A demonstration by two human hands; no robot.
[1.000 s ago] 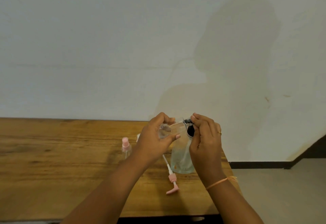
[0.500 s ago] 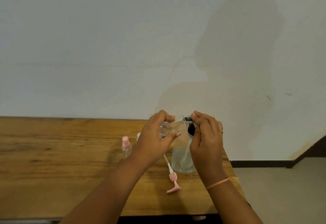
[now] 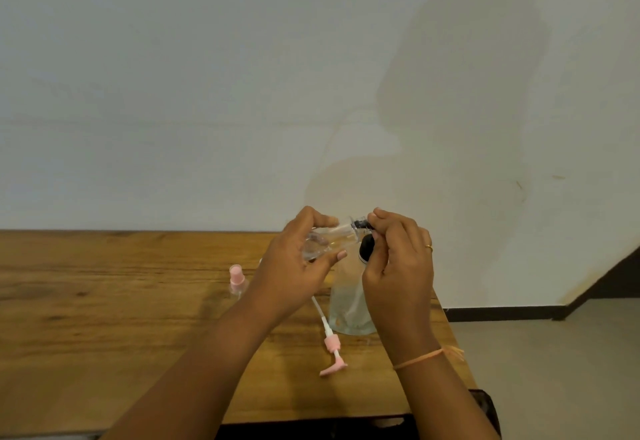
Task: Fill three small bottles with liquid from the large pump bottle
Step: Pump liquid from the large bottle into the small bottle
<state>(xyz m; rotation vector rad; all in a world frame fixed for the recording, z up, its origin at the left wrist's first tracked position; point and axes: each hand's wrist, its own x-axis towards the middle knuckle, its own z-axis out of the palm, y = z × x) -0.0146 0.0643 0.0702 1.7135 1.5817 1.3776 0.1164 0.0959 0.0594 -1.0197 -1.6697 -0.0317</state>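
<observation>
Both hands hold one small bottle aloft, tilted, near the big bottle on the tabletop: my left grip curled round its body, my right grip pinching its black cap. I should twist gently.

Tilted clear small bottle, midair

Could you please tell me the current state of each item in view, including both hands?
Left hand: grips the small clear bottle, held tilted on its side above the table.
Right hand: pinches the black spray top at that bottle's neck.
Large bottle: upright on the table, pump off, mouth hidden.
Pink pump: lying on the table, out of its bottle.
Pink-topped small bottle: upright, capped.
</observation>
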